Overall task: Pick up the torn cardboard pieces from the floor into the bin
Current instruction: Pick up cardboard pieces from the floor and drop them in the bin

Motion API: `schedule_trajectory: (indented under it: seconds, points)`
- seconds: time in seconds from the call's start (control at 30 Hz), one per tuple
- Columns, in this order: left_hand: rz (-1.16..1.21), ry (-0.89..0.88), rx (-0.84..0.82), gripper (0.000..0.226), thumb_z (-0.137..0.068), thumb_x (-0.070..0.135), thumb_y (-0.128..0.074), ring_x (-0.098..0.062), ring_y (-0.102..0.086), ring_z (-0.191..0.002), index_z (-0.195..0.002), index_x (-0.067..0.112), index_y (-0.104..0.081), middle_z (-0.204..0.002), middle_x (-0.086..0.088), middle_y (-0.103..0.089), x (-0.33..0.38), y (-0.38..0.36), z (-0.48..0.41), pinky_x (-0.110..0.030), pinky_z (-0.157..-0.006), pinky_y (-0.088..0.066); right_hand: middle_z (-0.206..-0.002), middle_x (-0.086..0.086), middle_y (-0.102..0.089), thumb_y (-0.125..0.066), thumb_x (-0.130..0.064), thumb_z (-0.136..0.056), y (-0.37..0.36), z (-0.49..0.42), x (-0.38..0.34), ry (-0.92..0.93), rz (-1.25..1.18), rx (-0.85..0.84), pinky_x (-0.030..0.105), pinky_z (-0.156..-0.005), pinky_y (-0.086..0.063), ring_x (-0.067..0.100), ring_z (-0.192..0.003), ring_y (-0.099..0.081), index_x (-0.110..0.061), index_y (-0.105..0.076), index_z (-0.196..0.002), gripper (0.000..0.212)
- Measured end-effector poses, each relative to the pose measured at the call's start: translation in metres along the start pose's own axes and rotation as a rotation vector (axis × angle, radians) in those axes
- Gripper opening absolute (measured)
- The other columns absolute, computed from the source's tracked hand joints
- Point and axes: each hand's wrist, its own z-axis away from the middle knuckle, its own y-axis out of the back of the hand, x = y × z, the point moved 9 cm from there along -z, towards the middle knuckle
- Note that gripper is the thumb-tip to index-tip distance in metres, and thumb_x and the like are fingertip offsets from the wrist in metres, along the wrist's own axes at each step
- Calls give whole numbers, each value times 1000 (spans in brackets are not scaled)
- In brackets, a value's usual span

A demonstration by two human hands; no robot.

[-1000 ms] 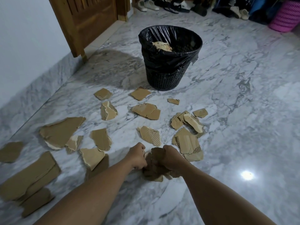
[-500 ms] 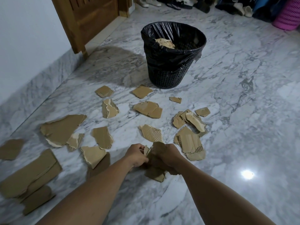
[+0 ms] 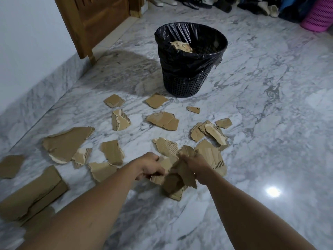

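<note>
Both of my hands grip one bunch of torn cardboard pieces (image 3: pixel 177 175) just above the marble floor. My left hand (image 3: pixel 150 166) clasps its left side, my right hand (image 3: pixel 195 164) its right side. Several more brown cardboard pieces lie scattered on the floor, among them a large piece (image 3: pixel 66 143) at the left and a mid-sized piece (image 3: pixel 163 120) farther ahead. The black mesh bin (image 3: pixel 189 69) with a black liner stands beyond them, upright, with cardboard inside (image 3: pixel 181 46).
A wooden door (image 3: pixel 100 20) and white wall (image 3: pixel 27 33) bound the left side. Shoes (image 3: pixel 198 2) and a pink basket (image 3: pixel 319 17) line the far edge. Flat cardboard strips (image 3: pixel 32 195) lie at the near left. Bare marble floor (image 3: pixel 270 123) stretches to the right.
My hands have lifted the gathered bunch slightly and drawn it together; more of it now hangs between them. The view has tilted closer toward the bin.
</note>
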Motion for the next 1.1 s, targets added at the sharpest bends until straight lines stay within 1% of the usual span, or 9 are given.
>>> schedule_trajectory:
  seconds: [0.13,0.23,0.33,0.43,0.53,0.7,0.8,0.97,1.1]
  points:
    - [-385,-98,-12,50,-71,29,-85,-21,-62,-99,-114,16,-62,-112,-5,-64,6,-50,-1,-31,-78,-51,-79,-2,-65,-68,-44,-89,37,-4,-19,119,73,171,33,-71,-59,16,-74,-65,-14,-63,-84,30]
    - [-660,-266,162,68,-65,49,-85,-25,-49,-107,-118,18,-56,-121,-4,-49,14,-62,0,-40,-87,-50,-72,-4,-61,-63,-48,-76,68,-2,-23,115,271,376,22,-54,-47,14,-67,-59,-20,-59,-73,28]
    - [-850,-299,262,70,-74,35,-80,-29,-37,-119,-132,22,-42,-130,-4,-35,15,-65,6,-45,-88,-47,-110,5,-53,-63,-48,-71,88,-2,-7,-49,469,499,42,-89,-49,27,-109,-52,-16,-49,-90,40]
    - [-834,-248,310,66,-81,8,-69,-32,-38,-119,-136,21,-35,-132,-8,-33,13,-66,6,-46,-89,-49,-116,6,-38,-68,-54,-69,88,-6,10,-156,685,410,46,-92,-41,29,-117,-39,-13,-50,-111,62]
    - [-738,-207,279,68,-82,0,-65,-32,-52,-112,-138,20,-31,-126,-11,-43,6,-66,2,-44,-88,-50,-125,9,-40,-73,-43,-77,94,-9,17,-144,587,444,47,-97,-40,32,-121,-41,-17,-47,-128,63]
    - [-575,-223,171,64,-78,8,-74,-26,-61,-100,-129,23,-39,-118,-8,-61,3,-62,-3,-34,-74,-50,-108,9,-39,-90,-27,-62,107,-8,20,-91,324,482,47,-93,-48,30,-95,-46,-17,-29,-112,79]
    - [-384,-226,139,59,-71,27,-85,-22,-58,-99,-114,18,-47,-114,-5,-61,4,-42,-6,-28,-72,-44,-93,3,-53,-85,-26,-60,103,-10,27,-103,235,430,49,-89,-55,27,-87,-56,-16,-36,-107,68]
    - [-214,-224,136,63,-87,30,-73,-22,-56,-115,-138,15,-40,-132,-4,-57,18,-13,-5,-36,-97,-48,-81,3,-68,-80,-29,-61,96,-14,24,-15,307,337,37,-70,-59,20,-76,-64,-17,-67,-93,37]
    - [-265,-248,139,62,-97,29,-59,-25,-53,-119,-147,13,-26,-140,-9,-50,32,-15,4,-30,-90,-45,-83,14,-73,-81,-20,-76,96,-12,15,105,215,304,47,-70,-61,30,-81,-71,-8,-69,-83,19]
